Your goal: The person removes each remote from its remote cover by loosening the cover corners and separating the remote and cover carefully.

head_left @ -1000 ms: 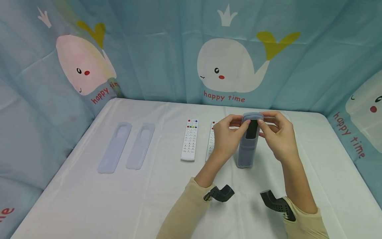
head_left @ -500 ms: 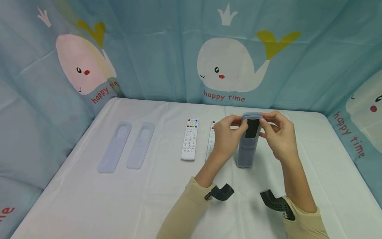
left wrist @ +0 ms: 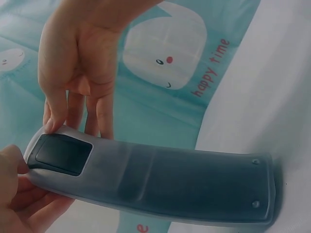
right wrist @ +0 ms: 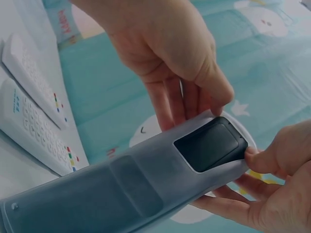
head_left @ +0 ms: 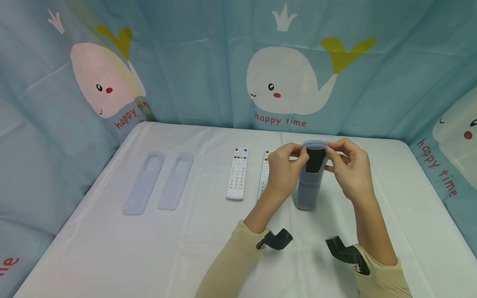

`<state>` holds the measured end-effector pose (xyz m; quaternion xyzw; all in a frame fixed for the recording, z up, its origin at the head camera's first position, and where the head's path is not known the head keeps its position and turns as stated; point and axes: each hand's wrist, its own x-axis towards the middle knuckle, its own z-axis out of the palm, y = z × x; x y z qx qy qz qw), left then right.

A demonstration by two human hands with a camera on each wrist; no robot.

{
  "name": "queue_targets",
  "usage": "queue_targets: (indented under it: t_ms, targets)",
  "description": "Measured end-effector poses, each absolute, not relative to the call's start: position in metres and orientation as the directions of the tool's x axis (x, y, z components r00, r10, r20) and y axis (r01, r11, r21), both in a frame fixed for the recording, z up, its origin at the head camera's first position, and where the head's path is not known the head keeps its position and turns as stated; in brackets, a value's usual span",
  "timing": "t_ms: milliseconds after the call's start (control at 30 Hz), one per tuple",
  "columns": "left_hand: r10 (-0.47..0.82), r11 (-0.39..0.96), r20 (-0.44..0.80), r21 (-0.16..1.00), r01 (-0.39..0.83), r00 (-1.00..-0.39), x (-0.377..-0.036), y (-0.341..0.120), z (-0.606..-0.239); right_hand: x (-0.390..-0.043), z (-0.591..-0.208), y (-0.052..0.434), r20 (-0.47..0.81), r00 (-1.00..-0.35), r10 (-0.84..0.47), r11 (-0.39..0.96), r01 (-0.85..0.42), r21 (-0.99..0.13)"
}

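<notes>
Almost nothing moved since before: left hand (head_left: pixel 285 165) and right hand (head_left: pixel 348 165) still pinch the covered remote (head_left: pixel 311 176), standing upright on the white table (head_left: pixel 112 248) before the whale curtain (head_left: pixel 283 78).

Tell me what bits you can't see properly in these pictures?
- Second white remote, head view: mostly hidden behind the left hand.
- Covered remote: only its back shows, so its buttons are hidden in every view.
- Button labels on the first white remote, head view: too small to read.
- Right hand, right wrist view: cut off by the frame edge.
</notes>
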<state>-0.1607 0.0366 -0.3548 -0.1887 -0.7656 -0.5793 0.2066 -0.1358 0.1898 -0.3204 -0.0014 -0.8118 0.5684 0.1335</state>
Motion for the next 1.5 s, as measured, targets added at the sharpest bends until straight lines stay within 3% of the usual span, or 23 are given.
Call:
queue_targets:
  t_ms: [200,800,1100,1500]
  targets:
    - [0.054,0.28,0.569,0.78,0.56,-0.82,-0.163,0.036,-0.354,-0.137,-0.319,0.193,0.21,-0.968,0.136,0.338,-0.154,-0.929]
    - [0.038,0.186,0.456,0.871,0.455,-0.889,-0.165,0.031,-0.351,-0.139,-0.319,0.203,0.189,-0.978,0.085,0.225,-0.166,-0.96]
    - [0.044,0.083,0.355,0.93,0.357,-0.934,-0.168,0.027,-0.354,-0.14,-0.317,0.205,0.217,-0.974,0.073,0.328,-0.182,-0.927]
    - [0.102,-0.061,0.251,0.967,0.245,-0.963,-0.169,0.025,-0.351,-0.14,-0.321,0.213,0.18,-0.982,0.05,0.21,-0.166,-0.963]
